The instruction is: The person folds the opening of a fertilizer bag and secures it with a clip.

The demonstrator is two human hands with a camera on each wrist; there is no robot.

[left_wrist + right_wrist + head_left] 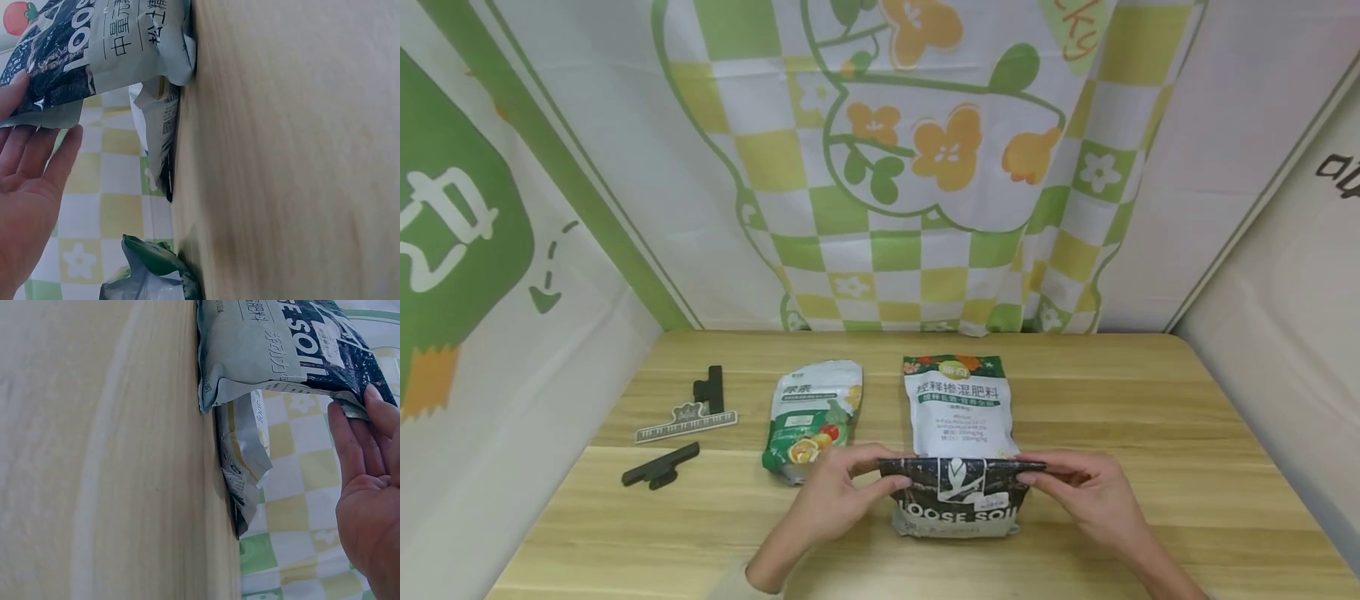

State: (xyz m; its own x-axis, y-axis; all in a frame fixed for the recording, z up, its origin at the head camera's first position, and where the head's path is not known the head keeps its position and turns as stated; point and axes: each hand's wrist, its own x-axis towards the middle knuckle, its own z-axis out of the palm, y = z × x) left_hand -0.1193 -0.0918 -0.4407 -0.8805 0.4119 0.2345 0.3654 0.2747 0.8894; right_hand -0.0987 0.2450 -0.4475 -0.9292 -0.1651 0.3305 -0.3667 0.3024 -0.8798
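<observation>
A black and grey bag of loose soil [958, 508] stands upright near the front of the table. My left hand [835, 496] pinches its top left corner between thumb and fingers. At the top right corner my right hand [1093, 500] pinches the bag the same way. The top edge looks folded over, and in the left wrist view a flap of the soil bag [69, 47] hangs on the far side above the fingers. Just behind it lies a white and green fertilizer bag [962, 408], its lower end hidden. The right wrist view shows the soil bag [269, 350] with its base on the table.
Left of my left hand lies another green and white pouch [808, 417] with fruit printed on it. Farther left are two black bag clips [715, 387], [661, 467] and a grey clip with a piano-key pattern [687, 427]. A patterned curtain [895, 275] hangs behind the wooden table [1150, 400].
</observation>
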